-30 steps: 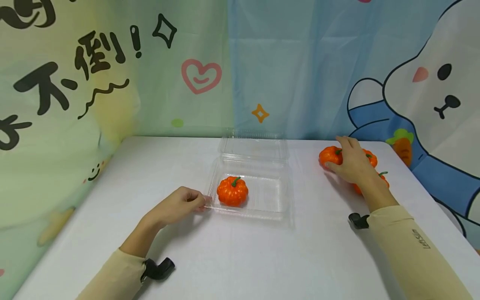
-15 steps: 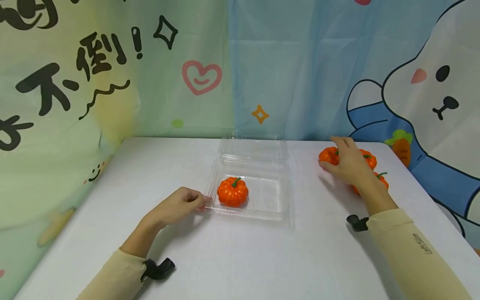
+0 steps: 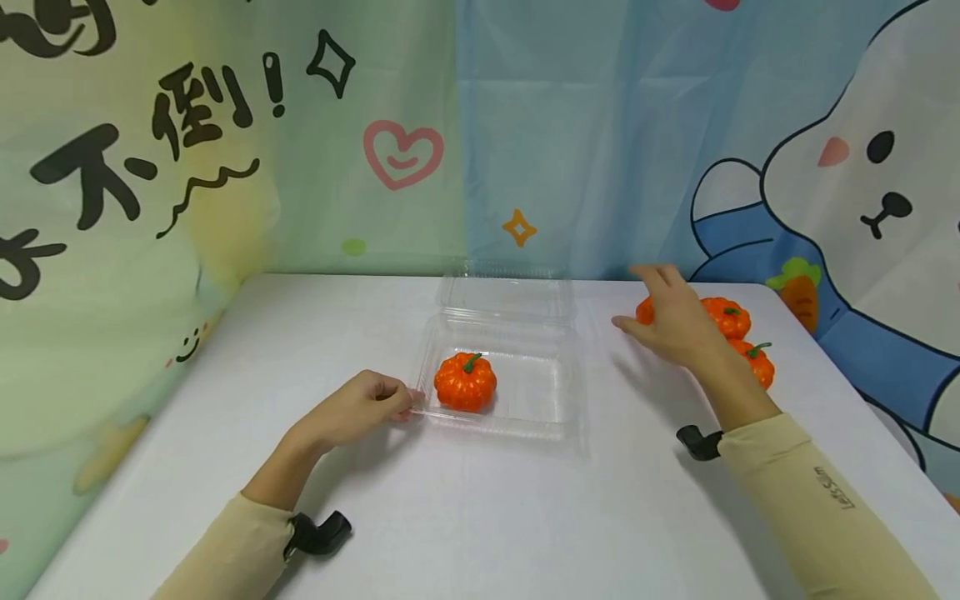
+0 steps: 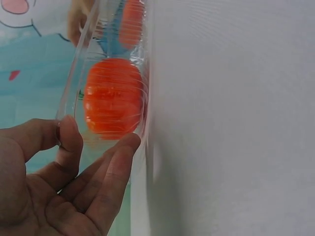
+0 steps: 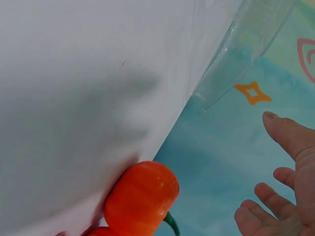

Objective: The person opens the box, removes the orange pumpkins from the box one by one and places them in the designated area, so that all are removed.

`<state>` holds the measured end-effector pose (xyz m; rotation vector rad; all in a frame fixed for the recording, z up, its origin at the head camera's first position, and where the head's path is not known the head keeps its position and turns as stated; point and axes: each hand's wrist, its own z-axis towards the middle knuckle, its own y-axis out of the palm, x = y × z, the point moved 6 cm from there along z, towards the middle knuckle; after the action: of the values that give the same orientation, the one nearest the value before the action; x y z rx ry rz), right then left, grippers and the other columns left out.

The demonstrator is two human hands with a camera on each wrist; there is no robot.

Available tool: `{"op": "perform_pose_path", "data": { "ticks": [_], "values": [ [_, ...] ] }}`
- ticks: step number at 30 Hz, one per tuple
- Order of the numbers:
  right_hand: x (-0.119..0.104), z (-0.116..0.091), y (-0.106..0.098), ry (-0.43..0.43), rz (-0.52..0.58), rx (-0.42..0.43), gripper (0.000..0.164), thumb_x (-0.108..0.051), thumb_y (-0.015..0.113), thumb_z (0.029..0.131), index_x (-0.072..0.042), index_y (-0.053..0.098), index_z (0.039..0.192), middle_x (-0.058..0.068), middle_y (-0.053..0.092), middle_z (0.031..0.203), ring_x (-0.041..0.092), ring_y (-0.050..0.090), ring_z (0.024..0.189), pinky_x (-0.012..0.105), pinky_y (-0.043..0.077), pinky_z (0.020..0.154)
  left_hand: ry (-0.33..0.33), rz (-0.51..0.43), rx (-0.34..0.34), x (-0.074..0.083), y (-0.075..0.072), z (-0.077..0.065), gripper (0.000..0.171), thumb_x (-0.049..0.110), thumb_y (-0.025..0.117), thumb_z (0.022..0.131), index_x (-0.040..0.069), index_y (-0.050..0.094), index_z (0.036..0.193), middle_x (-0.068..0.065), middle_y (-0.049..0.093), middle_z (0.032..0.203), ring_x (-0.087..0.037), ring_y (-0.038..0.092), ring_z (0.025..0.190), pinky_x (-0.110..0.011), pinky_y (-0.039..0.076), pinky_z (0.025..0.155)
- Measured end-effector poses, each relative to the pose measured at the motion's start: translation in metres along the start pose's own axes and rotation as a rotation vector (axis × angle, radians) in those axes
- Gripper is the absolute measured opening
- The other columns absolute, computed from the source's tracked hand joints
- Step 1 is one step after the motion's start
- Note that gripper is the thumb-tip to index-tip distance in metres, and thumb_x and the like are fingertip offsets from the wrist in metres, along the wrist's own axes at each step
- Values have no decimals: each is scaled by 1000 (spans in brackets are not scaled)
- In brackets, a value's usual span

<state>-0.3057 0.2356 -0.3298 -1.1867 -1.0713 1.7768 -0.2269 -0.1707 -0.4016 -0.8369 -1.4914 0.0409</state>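
My left hand (image 3: pixel 367 408) pinches the near left corner of a clear plastic clamshell box (image 3: pixel 525 429), thumb and index finger on its rim in the left wrist view. The lid lies open towards the back. Inside, on the left, sits a small orange pumpkin (image 3: pixel 465 383) with a green stem. My right hand (image 3: pixel 671 321) hovers at the far right, fingers spread, holding nothing. Behind it a second pumpkin (image 3: pixel 644 310) is mostly hidden. Just right of the hand are a third pumpkin (image 3: pixel 725 317) and another pumpkin (image 3: pixel 753 362), close together.
The white table (image 3: pixel 480 517) ends at a printed cloth backdrop (image 3: pixel 555 150) just behind the box lid. A black wrist camera (image 3: pixel 321 533) sticks out from the left sleeve, and another black camera (image 3: pixel 699 442) from the right sleeve.
My right hand has shifted left across the leftmost loose pumpkin, its thumb now out past it, uncovering more of the two pumpkins on the right. The left hand and box stay put.
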Motion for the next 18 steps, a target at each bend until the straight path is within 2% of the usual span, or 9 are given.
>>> {"op": "perform_pose_path", "data": {
  "ticks": [5,14,18],
  "values": [
    [-8,2,2,-31,3,6,79,-27,77,91,1,36,154,30,35,152,50,40,135,67,37,110,-3,-4,-1,0,0,0,32,18,50,99,5,79,102,-9,74,122,-17,65,103,-33,49,90],
    [-27,2,-2,-74,2,52,77,-28,76,91,1,40,152,29,39,150,48,42,135,67,38,109,-8,-10,13,0,1,-1,31,16,49,98,4,78,95,-8,74,120,-18,63,100,-35,48,88],
    [-34,1,-2,-70,11,39,76,-31,76,92,-1,40,153,28,39,150,49,45,132,68,41,106,-5,-9,12,1,1,-1,32,16,48,97,3,77,94,-8,74,122,-17,66,101,-35,49,91]
  ]
}}
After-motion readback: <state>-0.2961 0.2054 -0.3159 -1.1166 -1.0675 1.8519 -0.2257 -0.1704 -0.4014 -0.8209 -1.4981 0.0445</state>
